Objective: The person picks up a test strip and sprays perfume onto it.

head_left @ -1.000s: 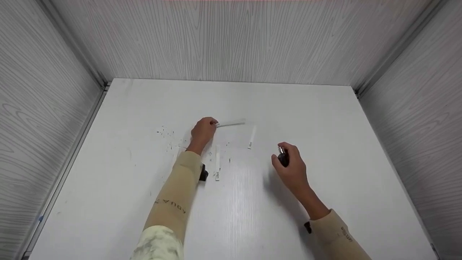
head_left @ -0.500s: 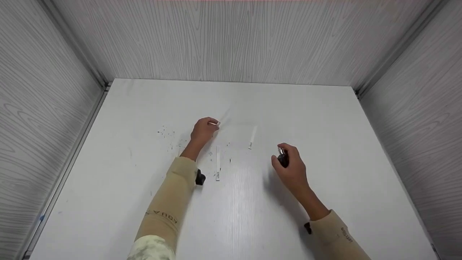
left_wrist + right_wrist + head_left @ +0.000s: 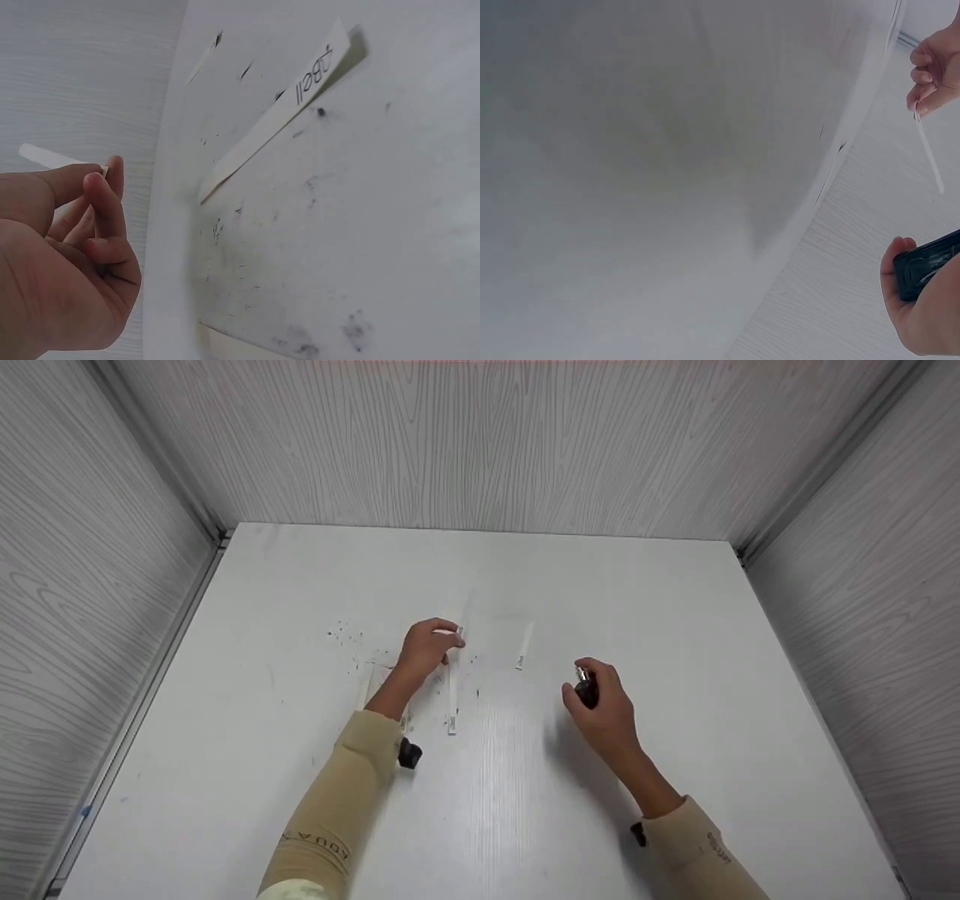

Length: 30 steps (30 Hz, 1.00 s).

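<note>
My left hand point(image 3: 429, 647) pinched a thin paper strip point(image 3: 460, 631) just above the tabletop point(image 3: 675, 607). Right hand point(image 3: 604, 706) gripped a small black object point(image 3: 586, 691), well right of the labelled strip point(image 3: 451, 701) lying flat.

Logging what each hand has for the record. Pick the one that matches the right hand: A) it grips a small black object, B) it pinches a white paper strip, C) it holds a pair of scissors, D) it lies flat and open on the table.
A: the right hand has its fingers curled round a small black object with a shiny tip, while the white strip is in the left hand's grip.
</note>
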### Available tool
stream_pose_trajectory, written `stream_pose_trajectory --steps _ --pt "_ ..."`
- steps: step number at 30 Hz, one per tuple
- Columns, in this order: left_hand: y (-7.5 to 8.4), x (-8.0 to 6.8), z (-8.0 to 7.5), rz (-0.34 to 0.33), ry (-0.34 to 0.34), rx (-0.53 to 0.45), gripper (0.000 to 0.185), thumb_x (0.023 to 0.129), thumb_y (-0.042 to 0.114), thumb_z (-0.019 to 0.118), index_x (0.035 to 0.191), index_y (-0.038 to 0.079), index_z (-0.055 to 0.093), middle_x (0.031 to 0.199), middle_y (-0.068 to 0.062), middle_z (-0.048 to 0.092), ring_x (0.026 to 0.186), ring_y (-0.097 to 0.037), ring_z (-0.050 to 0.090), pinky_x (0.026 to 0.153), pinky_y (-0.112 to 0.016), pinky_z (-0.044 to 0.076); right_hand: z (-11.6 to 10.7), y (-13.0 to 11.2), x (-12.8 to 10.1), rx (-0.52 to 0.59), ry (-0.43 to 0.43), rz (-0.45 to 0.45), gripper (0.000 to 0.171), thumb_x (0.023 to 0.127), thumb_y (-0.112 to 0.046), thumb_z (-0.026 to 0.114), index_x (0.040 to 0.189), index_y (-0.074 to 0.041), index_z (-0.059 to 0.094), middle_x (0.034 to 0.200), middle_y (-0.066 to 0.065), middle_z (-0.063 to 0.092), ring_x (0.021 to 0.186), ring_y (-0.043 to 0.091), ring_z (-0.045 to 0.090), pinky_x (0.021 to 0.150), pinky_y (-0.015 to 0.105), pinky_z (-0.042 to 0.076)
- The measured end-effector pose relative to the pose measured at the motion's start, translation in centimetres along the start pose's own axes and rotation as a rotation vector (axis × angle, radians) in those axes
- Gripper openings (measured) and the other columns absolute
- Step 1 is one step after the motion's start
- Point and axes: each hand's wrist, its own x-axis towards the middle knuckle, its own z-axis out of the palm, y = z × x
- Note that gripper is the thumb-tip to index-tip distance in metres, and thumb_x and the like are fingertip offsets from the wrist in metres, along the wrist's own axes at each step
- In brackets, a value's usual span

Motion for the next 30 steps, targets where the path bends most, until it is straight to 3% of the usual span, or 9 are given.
stream_pose_trajectory --steps 4,11,22,30 --pt "-0.6 -1.2 0.1 -0.023 -0.019 -0.025 0.025 0.096 0.019 0.063 0.119 0.008 0.068 0.097 -0.007 0.076 0.060 -0.012 0.053 0.069 -0.037 0.048 0.1 -0.1 0.0 0.004 0.000 -0.009 0.043 0.094 -0.033 0.066 0.134 -0.025 0.054 0.127 -0.004 0.056 0.107 0.015 0.053 0.090 0.040 0.048" --pt "-1.0 -3.8 0.9 -0.003 -0.010 -0.008 0.023 0.096 0.019 0.063 0.116 0.010 0.069 0.093 -0.005 0.076 0.055 -0.014 0.053 0.057 -0.028 0.040 0.2 -0.1 0.1 0.010 -0.007 -0.032 0.043 0.096 -0.033 0.065 0.136 -0.022 0.053 0.127 -0.003 0.056 0.100 0.015 0.053 0.084 0.039 0.049" --pt "-1.9 -8.3 4.1 0.035 -0.129 -0.002 0.023 0.092 0.016 0.064 0.113 0.008 0.070 0.090 -0.008 0.077 0.051 -0.011 0.051 0.051 -0.025 0.037 0.6 -0.8 0.2 -0.008 -0.005 -0.064 0.042 0.095 -0.031 0.066 0.135 -0.023 0.054 0.126 -0.001 0.058 0.102 0.015 0.053 0.084 0.039 0.049" --pt "-2.6 -9.6 5.2 0.033 -0.192 -0.010 0.032 0.091 0.017 0.066 0.121 0.008 0.070 0.093 -0.013 0.077 0.052 -0.011 0.050 0.052 -0.025 0.038 0.9 -1.0 0.2 -0.009 -0.003 -0.075 0.042 0.094 -0.029 0.067 0.133 -0.020 0.055 0.125 -0.001 0.059 0.104 0.015 0.055 0.087 0.040 0.050"
